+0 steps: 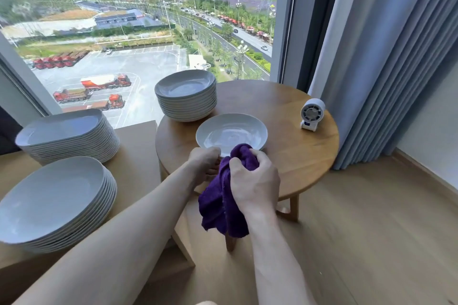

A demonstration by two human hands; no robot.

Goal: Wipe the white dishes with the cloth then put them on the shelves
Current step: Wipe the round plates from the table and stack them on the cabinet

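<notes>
Both bare arms reach forward from the lower edge of the view and draw close together at the wrists. The left forearm runs in a long diagonal from the lower left. The left hand is turned with its back to the left, its fingers curled in under the palm and its thumb side against the near rim of the dish; whether it grips the rim cannot be told. The right forearm rises almost straight up. The right hand shows its back, with fingers and thumb curled tight round a bunched cloth. The two hands sit just beside each other.
</notes>
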